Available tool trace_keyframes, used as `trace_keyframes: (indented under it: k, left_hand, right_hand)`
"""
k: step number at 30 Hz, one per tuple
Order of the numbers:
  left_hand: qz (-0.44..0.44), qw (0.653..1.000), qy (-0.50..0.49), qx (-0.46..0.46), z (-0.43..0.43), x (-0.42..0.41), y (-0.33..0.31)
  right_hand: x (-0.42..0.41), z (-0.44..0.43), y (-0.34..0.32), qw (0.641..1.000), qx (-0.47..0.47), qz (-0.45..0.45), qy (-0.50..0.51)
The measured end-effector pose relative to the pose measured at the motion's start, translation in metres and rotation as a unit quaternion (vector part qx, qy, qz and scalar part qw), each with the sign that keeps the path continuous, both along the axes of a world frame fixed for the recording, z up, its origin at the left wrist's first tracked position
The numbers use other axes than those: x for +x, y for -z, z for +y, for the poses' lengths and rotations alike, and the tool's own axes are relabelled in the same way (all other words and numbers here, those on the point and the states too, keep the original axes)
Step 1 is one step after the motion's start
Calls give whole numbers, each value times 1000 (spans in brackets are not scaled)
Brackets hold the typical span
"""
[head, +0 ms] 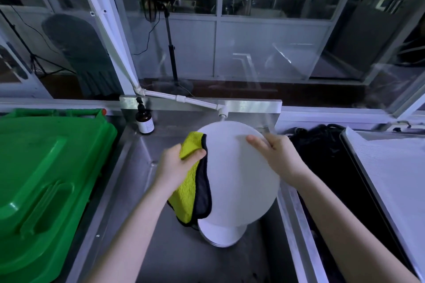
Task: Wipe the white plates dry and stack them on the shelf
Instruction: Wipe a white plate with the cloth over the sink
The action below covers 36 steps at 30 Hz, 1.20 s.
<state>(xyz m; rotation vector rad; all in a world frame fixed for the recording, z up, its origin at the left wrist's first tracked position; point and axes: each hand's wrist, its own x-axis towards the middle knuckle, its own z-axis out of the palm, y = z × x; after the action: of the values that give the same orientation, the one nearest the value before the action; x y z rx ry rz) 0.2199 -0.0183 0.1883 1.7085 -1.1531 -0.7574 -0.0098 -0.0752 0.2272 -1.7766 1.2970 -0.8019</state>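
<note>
White plate (239, 167) between left hand (177, 163) and right hand (276, 154)

The left hand (177, 163) and the right hand (276, 154) are both bare. The left forearm (138, 225), at 7 o'clock, and the right forearm (345, 225), at 5 o'clock, are bare too, long and slim, uncovered down to the bottom edge.

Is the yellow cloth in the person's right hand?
No, the left hand grips the yellow cloth, while the right hand holds the white plate.
</note>
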Motion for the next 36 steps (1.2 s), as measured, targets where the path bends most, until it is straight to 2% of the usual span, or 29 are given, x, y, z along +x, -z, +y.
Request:
trace_keyframes:
  k: [3,5,8,10,11,13,15,18,21,23,25,26,28,30,33,36]
  left_hand:
    - [-88,988,129,-1,-7,-10,-12]
    - [-79,989,127,-11,-5,-14,-9]
    - [38,999,-13,-25,7,-15,5]
    - [152,979,-138,-18,16,-24,16]
    - [206,959,-195,-9,19,-32,19]
    - [279,918,-282,25,22,-49,24]
    - [301,900,-311,60,24,-54,29]
    - [273,921,-273,50,24,-36,32]
    - [198,962,-190,9,23,-15,24]
    - [90,991,-95,0,17,-8,13]
    - [-5,1000,-4,-17,9,-6,3]
    - [-30,999,27,-26,6,-5,0]
    - [-47,997,49,-40,3,-6,-2]
    - [-18,998,44,-37,2,-3,-2]
    - [86,996,21,-21,0,6,-4]
    - [176,980,-96,-10,2,-2,-3]
  right_hand:
    - [11,3,-6,979,-72,128,-138]
    - [11,4,-6,975,-89,134,-150]
    - [-2,1,-5,995,-78,48,-43]
    - [-1,7,3,996,-61,-26,63]
    - [6,14,11,988,-43,-81,124]
    - [25,33,31,949,8,-195,249]
    - [34,46,49,922,61,-243,294]
    - [20,42,49,956,89,-208,186]
    - [-1,16,20,981,75,-172,48]
    - [-2,1,0,994,58,-81,-47]
    - [9,-5,-9,989,17,58,-131]
    - [15,-6,-8,983,1,101,-152]
    - [23,-3,-6,982,-36,114,-143]
    - [22,1,-4,987,-59,88,-121]
    - [17,6,0,999,11,-37,-6]
    - [24,12,9,960,92,-212,158]
